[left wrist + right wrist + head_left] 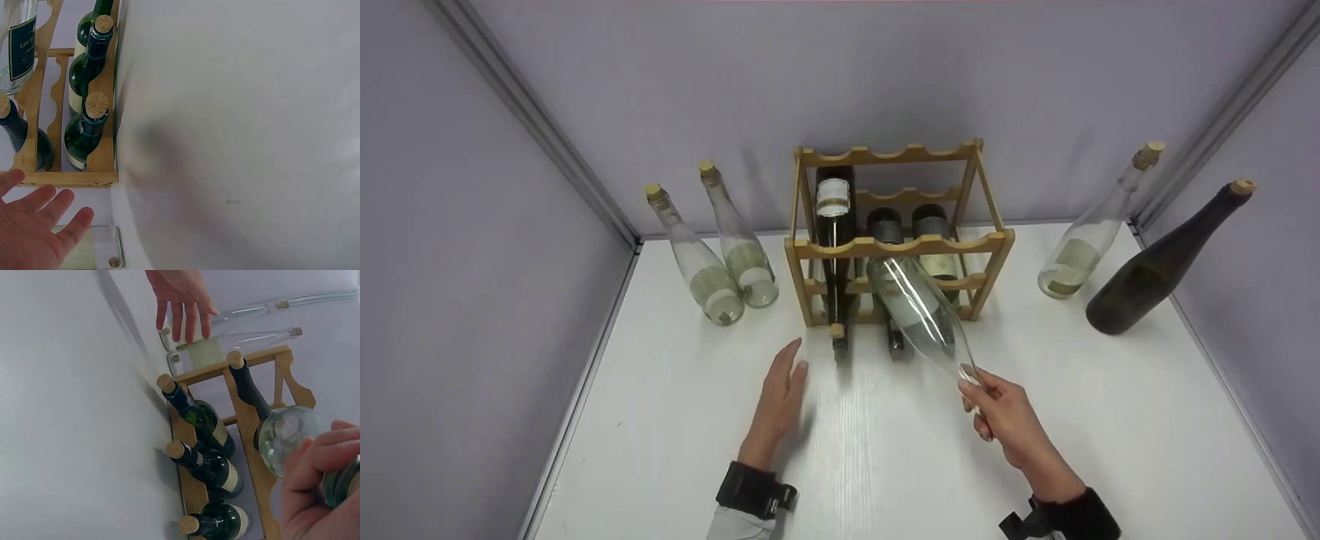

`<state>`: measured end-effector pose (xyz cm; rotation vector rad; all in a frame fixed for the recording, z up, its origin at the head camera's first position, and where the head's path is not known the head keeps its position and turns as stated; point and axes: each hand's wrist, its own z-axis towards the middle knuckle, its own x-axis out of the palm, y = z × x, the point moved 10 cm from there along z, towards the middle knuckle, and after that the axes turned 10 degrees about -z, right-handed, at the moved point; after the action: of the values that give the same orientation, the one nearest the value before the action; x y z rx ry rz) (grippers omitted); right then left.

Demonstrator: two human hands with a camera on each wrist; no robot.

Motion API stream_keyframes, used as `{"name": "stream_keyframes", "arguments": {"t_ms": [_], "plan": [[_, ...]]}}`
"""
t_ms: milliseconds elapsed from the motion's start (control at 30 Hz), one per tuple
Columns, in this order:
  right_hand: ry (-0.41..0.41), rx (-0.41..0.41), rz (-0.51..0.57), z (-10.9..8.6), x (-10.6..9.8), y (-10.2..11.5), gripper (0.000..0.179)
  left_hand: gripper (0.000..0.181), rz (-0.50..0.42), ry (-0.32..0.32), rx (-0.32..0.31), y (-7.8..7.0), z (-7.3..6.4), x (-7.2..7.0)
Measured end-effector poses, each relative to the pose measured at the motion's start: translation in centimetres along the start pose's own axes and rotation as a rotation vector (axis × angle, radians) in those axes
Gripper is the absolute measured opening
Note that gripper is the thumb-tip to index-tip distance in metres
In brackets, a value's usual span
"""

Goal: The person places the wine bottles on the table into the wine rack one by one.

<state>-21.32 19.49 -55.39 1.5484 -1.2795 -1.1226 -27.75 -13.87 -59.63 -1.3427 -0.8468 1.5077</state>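
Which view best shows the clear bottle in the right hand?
Head view: the clear bottle shows nearly whole, only its neck partly covered. Left wrist crops it to its labelled base end; right wrist shows it foreshortened, partly behind the right hand.

The site is presenting as a small booth, apparently a recording or test cell. Plain pale panels point(885, 75) are enclosing the back, left and right edges of a white table point(660, 435). Metal corner strips point(534, 112) are running down to its back corners. A wooden wine rack point(922, 246) is standing near the middle of the back edge; corked bottles point(1140, 289) are standing towards both back corners. Black camera bands point(746, 487) are circling the person's wrists.
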Motion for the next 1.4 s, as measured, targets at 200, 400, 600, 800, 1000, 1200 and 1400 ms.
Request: {"name": "stream_keyframes", "arguments": {"t_ms": [200,400,600,800,1000,1200,1400], "plan": [[0.001,-0.018,0.024,-0.2,1.7,0.5,0.047,0.054,-0.001,0.011,0.005,-0.1,-0.1,0.2],[0.024,-0.065,0.043,0.4,3.6,1.3,0.039,0.050,-0.011,0.016,-0.003,-0.2,-0.2,0.2],[0.041,-0.057,0.082,1.3,5.6,1.4,0.050,0.048,-0.004,0.012,-0.001,-0.2,-0.1,0.2],[0.048,-0.052,0.098,2.5,7.0,1.7,0.057,0.050,0.006,0.009,0.018,-0.2,0.0,0.3],[0.064,-0.063,0.109,3.6,7.8,2.1,0.047,0.050,0.005,0.006,0.031,-0.1,0.0,0.3],[0.079,-0.061,0.115,4.5,8.4,2.2,0.045,0.050,0.004,0.011,0.042,-0.1,-0.1,0.4],[0.145,-0.095,0.192,5.0,9.0,2.7,0.039,0.047,-0.010,0.011,0.018,-0.1,-0.1,0.4]]}}
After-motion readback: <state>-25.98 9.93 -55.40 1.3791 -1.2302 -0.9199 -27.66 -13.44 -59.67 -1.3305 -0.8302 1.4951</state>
